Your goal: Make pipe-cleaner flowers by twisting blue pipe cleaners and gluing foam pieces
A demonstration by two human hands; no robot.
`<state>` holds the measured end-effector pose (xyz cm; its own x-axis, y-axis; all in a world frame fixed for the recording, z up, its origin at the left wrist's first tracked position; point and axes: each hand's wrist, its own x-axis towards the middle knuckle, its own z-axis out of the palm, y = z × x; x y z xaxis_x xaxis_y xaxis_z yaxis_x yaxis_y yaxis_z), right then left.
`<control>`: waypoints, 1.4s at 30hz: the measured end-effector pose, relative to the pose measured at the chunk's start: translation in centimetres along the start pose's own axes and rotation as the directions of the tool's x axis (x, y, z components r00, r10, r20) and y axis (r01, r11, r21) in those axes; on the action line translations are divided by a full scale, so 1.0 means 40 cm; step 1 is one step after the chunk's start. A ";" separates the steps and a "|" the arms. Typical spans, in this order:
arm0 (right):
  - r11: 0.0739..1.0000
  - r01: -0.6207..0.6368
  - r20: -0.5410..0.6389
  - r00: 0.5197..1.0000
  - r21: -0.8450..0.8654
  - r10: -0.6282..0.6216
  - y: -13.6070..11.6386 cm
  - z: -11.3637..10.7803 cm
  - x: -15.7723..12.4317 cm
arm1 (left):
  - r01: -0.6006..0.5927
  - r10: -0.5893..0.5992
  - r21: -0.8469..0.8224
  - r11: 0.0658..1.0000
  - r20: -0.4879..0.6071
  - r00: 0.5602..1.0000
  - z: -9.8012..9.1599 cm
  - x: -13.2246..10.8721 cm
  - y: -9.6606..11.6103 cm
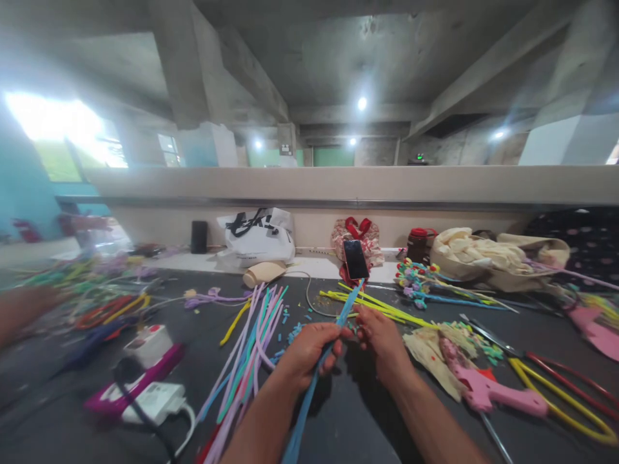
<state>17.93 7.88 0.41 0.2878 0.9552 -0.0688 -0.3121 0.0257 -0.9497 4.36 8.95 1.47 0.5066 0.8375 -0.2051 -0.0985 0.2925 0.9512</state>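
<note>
My left hand point(309, 351) is closed around a slanting bundle of blue pipe cleaners point(309, 412), whose upper ends rise past the thumb toward the phone. My right hand point(382, 338) is just right of the bundle, fingers curled and fingertips pinched close to it. What those fingertips hold, if anything, is too small to make out. Left of my left forearm lies a loose spread of lilac, teal and pink pipe cleaners point(254, 341). Short blue snippets point(294, 332) are scattered on the dark table behind my left hand. Yellow pipe cleaners point(387, 309) lie beyond my right hand.
On the right are a pink glue gun point(503, 392) on a cloth point(425, 357) and scissors point(565, 393) with red and yellow handles. A phone point(356, 260) leans at the back. A power strip point(135, 380) sits left, near another person's blurred arm point(29, 312).
</note>
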 end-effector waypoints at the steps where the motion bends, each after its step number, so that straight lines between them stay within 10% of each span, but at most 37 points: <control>1: 1.000 0.003 -0.020 1.000 0.030 -0.003 -0.002 -0.007 0.010 | 0.013 -0.014 0.026 1.000 0.006 1.000 0.005 -0.001 -0.006; 42: 0.958 -0.097 0.168 0.975 -0.270 0.146 0.034 -0.030 0.037 | 0.119 -0.106 0.166 0.979 -0.088 0.991 0.061 0.016 -0.049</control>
<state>19.01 8.98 -1.35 0.0829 0.9846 -0.1541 -0.0819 -0.1474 -0.9857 6.95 7.79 0.04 0.4371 0.8391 -0.3240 0.1058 0.3097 0.9449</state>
